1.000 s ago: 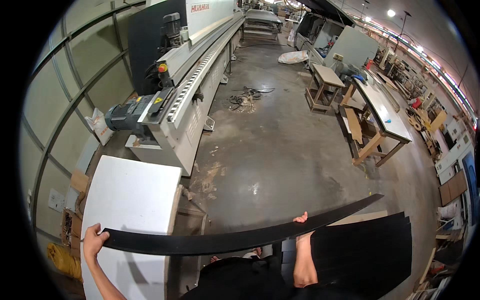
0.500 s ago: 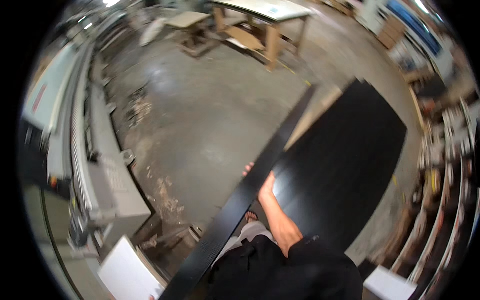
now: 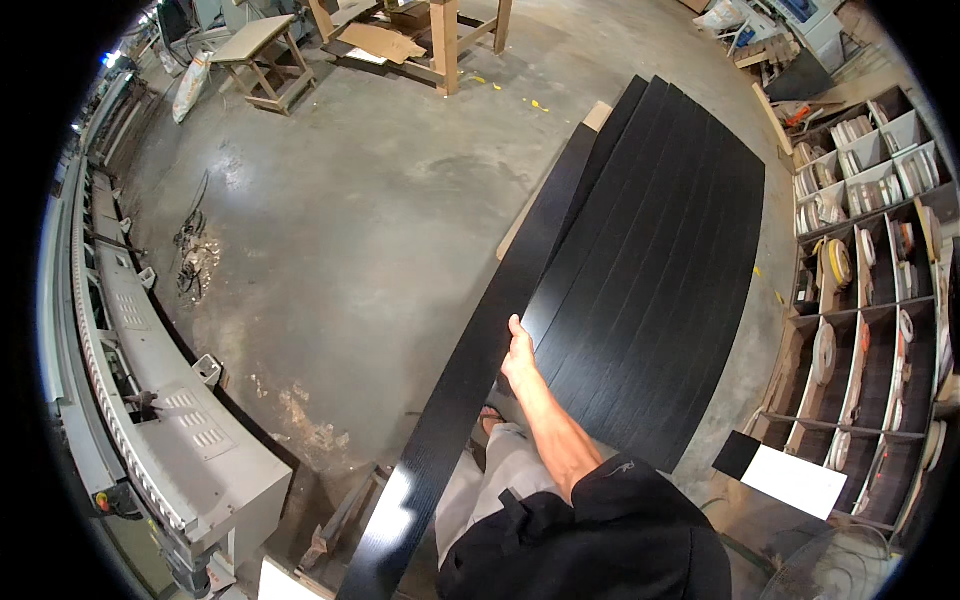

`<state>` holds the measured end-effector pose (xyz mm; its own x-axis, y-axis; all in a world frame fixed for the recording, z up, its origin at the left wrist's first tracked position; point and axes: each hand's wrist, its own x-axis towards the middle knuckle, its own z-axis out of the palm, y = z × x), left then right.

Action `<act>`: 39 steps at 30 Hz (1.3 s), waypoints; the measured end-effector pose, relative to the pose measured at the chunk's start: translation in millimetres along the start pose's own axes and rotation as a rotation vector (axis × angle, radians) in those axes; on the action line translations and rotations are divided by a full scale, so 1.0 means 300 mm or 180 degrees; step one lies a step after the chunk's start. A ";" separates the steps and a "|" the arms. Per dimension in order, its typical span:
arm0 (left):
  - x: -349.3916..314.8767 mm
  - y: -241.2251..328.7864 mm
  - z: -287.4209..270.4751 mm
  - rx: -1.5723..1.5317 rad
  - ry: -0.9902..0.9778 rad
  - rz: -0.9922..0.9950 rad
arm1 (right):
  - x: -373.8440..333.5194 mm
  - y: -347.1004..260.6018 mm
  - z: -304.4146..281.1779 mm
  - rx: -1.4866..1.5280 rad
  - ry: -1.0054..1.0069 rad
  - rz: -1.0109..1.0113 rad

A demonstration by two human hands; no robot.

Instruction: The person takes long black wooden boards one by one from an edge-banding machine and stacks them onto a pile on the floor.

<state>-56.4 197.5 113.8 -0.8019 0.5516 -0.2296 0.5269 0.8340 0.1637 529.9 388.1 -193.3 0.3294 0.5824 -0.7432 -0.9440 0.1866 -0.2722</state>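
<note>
A long, narrow black board [image 3: 470,370] slants across the middle of the view, from the lower edge up to the far end of a stack of black boards [image 3: 650,260]. My right hand [image 3: 518,358] grips its right edge about midway, with the thumb showing and the other fingers hidden beneath. The board's far part lies along the left side of the stack, over or against it; I cannot tell which. Its near end runs out at the bottom of the view. My left hand is not in view.
A long grey machine [image 3: 190,430] curves along the left. Compartmented shelves [image 3: 860,310] with rolls of edging stand at right, a white panel [image 3: 795,482] before them. A wooden stool [image 3: 262,50] and a wooden table [image 3: 445,50] are at the back. Pale wood [image 3: 520,220] shows beside the stack.
The narrow board has swung in beside the stack's left side, its far end now close to the stack. My right hand's fingertips no longer show past the board's left edge. The view has shifted.
</note>
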 end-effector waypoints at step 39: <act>-0.071 0.533 2.074 -0.1421 -0.3239 0.0919 | -0.534 0.424 -0.662 -0.7396 0.0287 0.1900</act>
<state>220.3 325.5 -452.0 0.0390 0.6439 -0.7641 0.3441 0.7093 0.6153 361.2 161.4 -230.3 0.2032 0.1869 -0.9611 0.6308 -0.7758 -0.0175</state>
